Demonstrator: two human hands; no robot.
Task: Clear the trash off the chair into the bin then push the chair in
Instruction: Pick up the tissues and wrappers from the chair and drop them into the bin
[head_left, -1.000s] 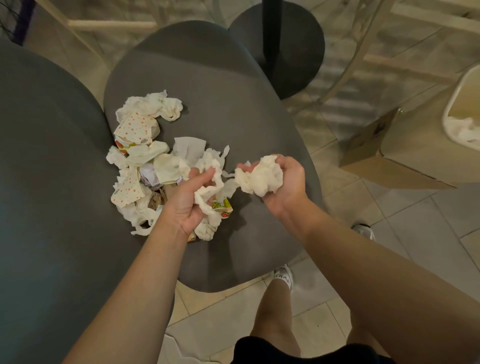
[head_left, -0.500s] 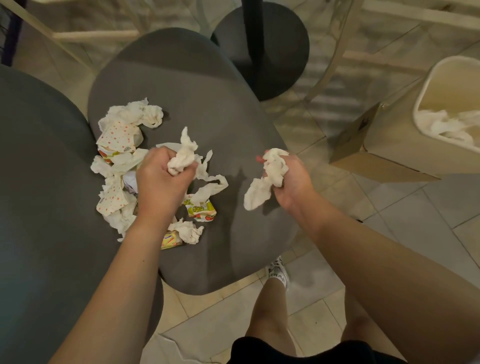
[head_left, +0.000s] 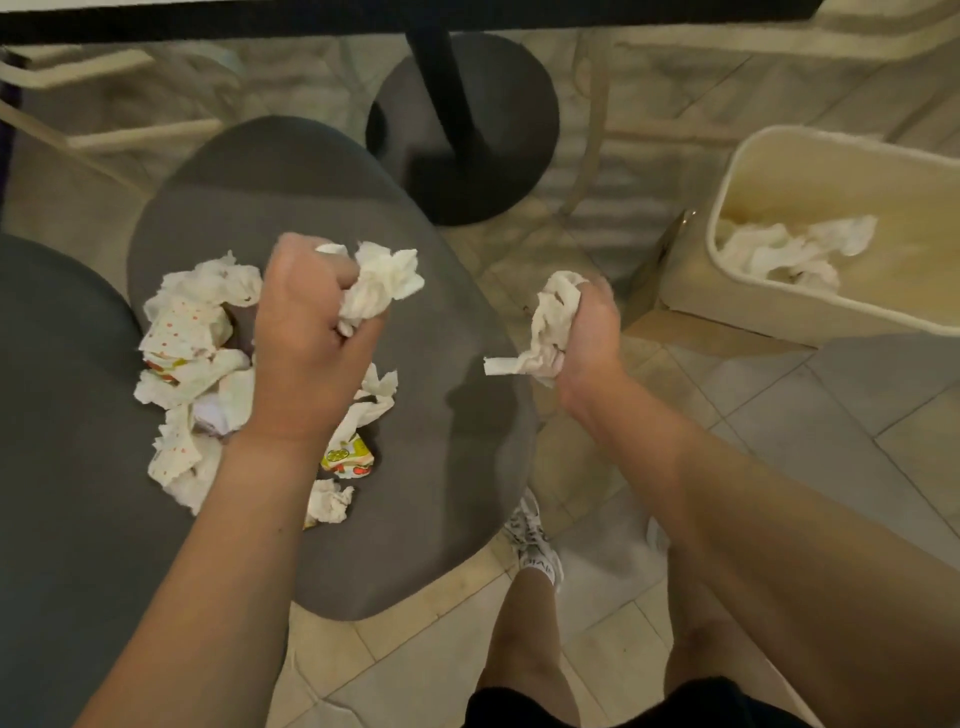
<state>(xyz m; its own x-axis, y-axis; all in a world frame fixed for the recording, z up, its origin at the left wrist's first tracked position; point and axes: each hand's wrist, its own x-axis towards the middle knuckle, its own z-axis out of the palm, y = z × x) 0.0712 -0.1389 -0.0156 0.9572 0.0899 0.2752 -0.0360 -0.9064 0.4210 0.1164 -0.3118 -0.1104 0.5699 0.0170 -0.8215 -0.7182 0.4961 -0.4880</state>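
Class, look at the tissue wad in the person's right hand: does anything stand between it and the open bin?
Nothing visible does. The right hand grips its tissue wad beyond the chair seat's edge, and only bare floor tiles lie between it and the bin, whose opening faces the hand.

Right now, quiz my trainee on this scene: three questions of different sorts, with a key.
1. True or false: both hands hold crumpled tissue.
2. Multiple choice: where is the bin? A) on the chair B) on the floor to the person's right C) behind the person
3. Fill in: the trash pile lies on the ____.

Key:
1. True. The left hand grips one tissue wad; the right hand grips another.
2. B; it already holds some tissue.
3. Chair, still not cleared.
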